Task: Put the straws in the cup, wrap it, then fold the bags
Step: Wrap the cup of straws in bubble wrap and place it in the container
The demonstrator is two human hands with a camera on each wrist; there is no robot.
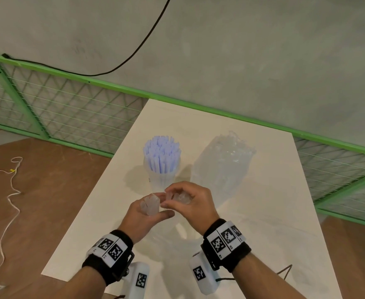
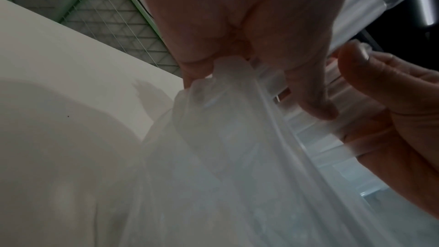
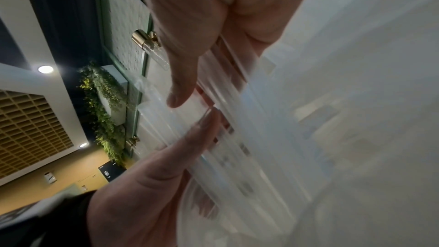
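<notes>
A clear cup (image 1: 162, 180) packed with pale blue straws (image 1: 161, 152) stands upright mid-table. Just in front of it, both hands hold one clear plastic bag (image 1: 150, 205) above the table. My left hand (image 1: 155, 207) grips a bunched, pleated part of it between thumb and fingers. My right hand (image 1: 166, 198) pinches the neighbouring part with curled fingers. In the left wrist view the bag (image 2: 225, 157) hangs down from my left fingers (image 2: 316, 104). In the right wrist view the blurred film (image 3: 261, 138) runs between both thumbs.
A second clear bag (image 1: 222, 167) lies crumpled on the white table (image 1: 268, 216), right of the cup. A black cable (image 1: 285, 272) lies near the table's front right. Green mesh fencing (image 1: 73, 108) borders the far side. A white cord (image 1: 11, 190) trails over the floor at left.
</notes>
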